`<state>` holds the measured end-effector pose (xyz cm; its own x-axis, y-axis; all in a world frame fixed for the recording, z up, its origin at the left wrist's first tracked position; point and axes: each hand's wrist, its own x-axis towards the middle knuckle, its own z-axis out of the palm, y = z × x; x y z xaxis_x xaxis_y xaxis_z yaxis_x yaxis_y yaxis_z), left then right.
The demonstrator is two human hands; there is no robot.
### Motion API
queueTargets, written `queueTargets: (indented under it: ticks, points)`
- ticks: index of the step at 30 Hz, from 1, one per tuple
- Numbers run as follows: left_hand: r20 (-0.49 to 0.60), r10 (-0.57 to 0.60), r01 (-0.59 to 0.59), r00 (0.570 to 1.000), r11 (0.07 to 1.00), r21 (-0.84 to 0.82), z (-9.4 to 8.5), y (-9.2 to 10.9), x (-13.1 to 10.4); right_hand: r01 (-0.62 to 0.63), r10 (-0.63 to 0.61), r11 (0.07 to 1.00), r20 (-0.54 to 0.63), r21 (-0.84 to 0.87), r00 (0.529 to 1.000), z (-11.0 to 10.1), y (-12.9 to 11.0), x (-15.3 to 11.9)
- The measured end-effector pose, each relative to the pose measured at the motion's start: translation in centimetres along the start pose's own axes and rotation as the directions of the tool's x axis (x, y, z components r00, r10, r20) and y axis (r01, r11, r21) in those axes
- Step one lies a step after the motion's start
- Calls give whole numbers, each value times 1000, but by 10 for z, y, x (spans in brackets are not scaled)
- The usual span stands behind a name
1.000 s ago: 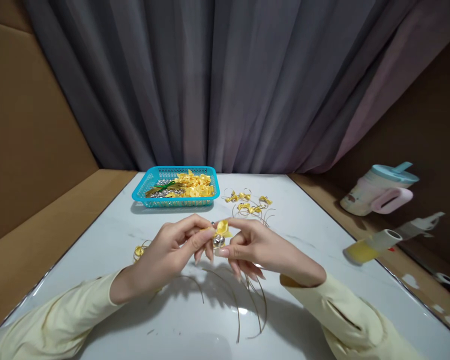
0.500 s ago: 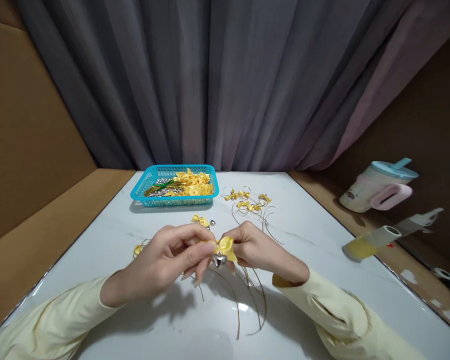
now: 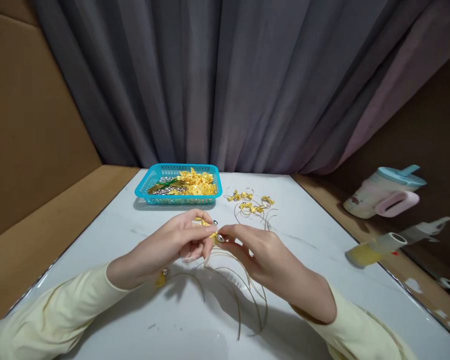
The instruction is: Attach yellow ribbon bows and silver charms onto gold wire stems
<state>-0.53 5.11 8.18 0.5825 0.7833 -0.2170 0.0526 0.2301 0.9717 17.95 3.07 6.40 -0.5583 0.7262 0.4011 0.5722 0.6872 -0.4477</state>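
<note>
My left hand (image 3: 183, 237) pinches a small yellow ribbon bow (image 3: 212, 235) between thumb and forefinger, its other fingers curled below. The fingertips of my right hand (image 3: 257, 250) are closed on a silver bell (image 3: 220, 238) at the bow's right side. Most of the bow is hidden by fingers. Thin gold cords (image 3: 265, 300) curve over the table beneath my hands; I cannot tell which of them belong to this bow. Just behind my left fingers another bell (image 3: 215, 222) shows. A yellow bow with a bell (image 3: 160, 280) lies under my left wrist.
At the back left stands a blue basket (image 3: 178, 201) of yellow bows, silver bells and a tied cord bundle. Several finished-looking bows with cords (image 3: 251, 207) lie right of it. A lidded cup (image 3: 382, 192) and a tube of yellow liquid (image 3: 375, 250) are at the right edge.
My right hand has turned and its fingertips now meet the bell. The bow, facing me before, is now mostly covered by fingers. The view has shifted slightly.
</note>
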Motion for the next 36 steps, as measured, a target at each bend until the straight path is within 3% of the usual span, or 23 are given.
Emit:
queueTargets:
  ticks: [4,7,10,12,14,16,18,21,23,26,29,31,33,36]
  points:
    - [41,21,-20,999,999,-27,-4,3,2,-182,157,938,105,294,982,-4,1,6]
    - [20,107,-109,994,989,105,-9,0,7,-369,266,707,257,604,929,-9,4,11]
    - [-15,216,-200,976,926,321,-13,-8,13,-434,249,497,357,751,901,-11,9,15]
    - [-34,312,-271,949,869,414,-13,-14,16,-450,194,423,406,787,893,-9,13,17]
    - [-54,421,-342,906,799,495,-12,-20,17,-478,164,407,453,778,876,-7,15,18]
    - [-56,493,-375,868,726,577,-10,-24,18,-492,190,474,461,730,867,-5,16,16]
    - [-43,513,-372,857,675,637,-9,-26,17,-451,252,646,385,616,888,-5,16,13]
    - [-45,509,-343,860,640,688,-7,-28,15,-285,234,912,198,296,952,-10,13,7]
    - [-48,495,-322,868,634,703,-7,-29,13,-192,176,975,141,109,974,-14,16,1]
    - [-47,441,-285,896,653,702,-6,-31,11,-175,191,974,102,-147,976,-19,34,-12]
    - [-42,366,-249,930,708,661,-7,-32,11,-219,325,868,176,-446,929,-13,63,-35]
    - [-40,323,-232,946,754,615,-7,-33,12,-209,371,854,277,-476,886,-3,78,-53]
    - [-44,298,-220,954,790,572,-8,-34,13,-179,330,879,293,-441,897,10,85,-68]
    - [-42,278,-218,960,832,510,-8,-36,15,-131,310,830,253,-542,916,27,82,-82]
